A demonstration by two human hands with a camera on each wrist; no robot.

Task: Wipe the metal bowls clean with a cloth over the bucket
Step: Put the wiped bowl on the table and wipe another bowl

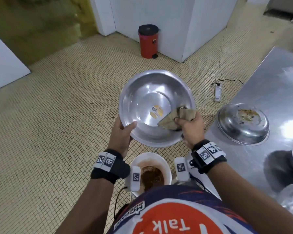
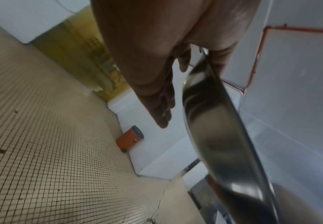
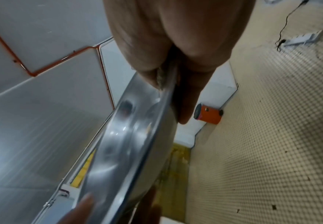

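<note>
Holding the large metal bowl (image 1: 156, 108) tilted toward the camera, above the tiled floor (image 1: 57, 124) and just beyond the white bucket (image 1: 166, 163), the person grips it at both sides of its near rim. Left hand (image 1: 121, 132): thumb lies over the rim on the inner wall, the other fingers are curled under the outside, so the hand is clamped on the bowl; the left wrist view shows the rim edge-on passing between thumb and fingers (image 2: 162, 106). Right hand (image 1: 191, 124): fingers closed round a bunched brown cloth (image 1: 176, 118), pressing it against the inner wall at the bowl's right side, close to the rim; the right wrist view shows a scrap of cloth pinched between thumb and rim, with the fingers (image 3: 187, 97) behind the outer wall. A round yellow-and-white sticker (image 1: 156, 111) sits at the centre of the bowl's floor; the interior looks shiny, with no visible residue. The bucket stands on the floor directly below the wrists, beside the near-left corner of the steel counter (image 1: 269, 81), and holds brown sludge. On the counter, near its left edge, a second metal bowl (image 1: 243, 124) rests upside down with brownish residue on its upturned base. Two more metal vessels are cut off at the right frame edge; contents cannot be made out. Farther off: a red pedal bin (image 1: 148, 40) with a black lid stands against the white wall, and a white power strip (image 1: 217, 93) lies on the floor beside the counter's left edge.
</note>
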